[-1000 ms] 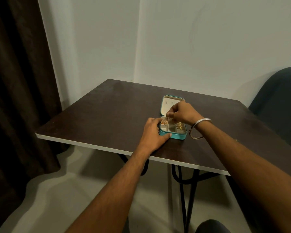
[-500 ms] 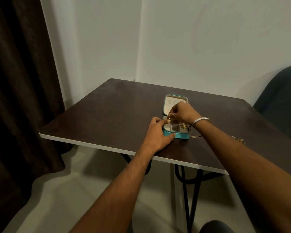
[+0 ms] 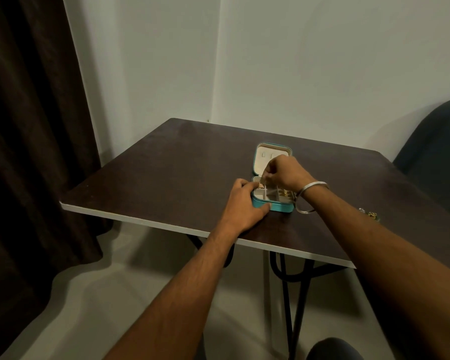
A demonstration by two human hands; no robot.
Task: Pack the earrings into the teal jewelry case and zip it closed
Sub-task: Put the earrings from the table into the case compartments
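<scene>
The case [image 3: 273, 201] lies open a little right of the frame's centre, on the near half of the table [image 3: 182, 167], its teal wall facing us and its lid [image 3: 266, 158] tipped back, pale lining showing. Inside the tray, cream dividers, and there's gold in there: one earring [image 3: 260, 185] in the far-left compartment, more gold pieces [image 3: 286, 193] in the right-hand one. How many, too small to tell.

Left hand [image 3: 240, 203] is planted against the case's left end, thumb pressed along the teal front wall, fingers curled over the near-left corner, gripping it. Right hand [image 3: 283, 172] hangs over the tray's far edge, fingertips [image 3: 266, 176] bunched together right above that left earring. They look pinched on it or its hook, though the contact itself is too small to make out for sure. A silver bangle [image 3: 307, 198] rides the right wrist, dropping down just beside the case's right end.

Out at the right edge of the frame, a small glint of gold jewellery [image 3: 372, 215] on the table, well apart from the case. Dark curtain [image 3: 31, 126] fills the left side, a dark chair [image 3: 437, 152] at the far right, pale wall [image 3: 296, 61] behind.
</scene>
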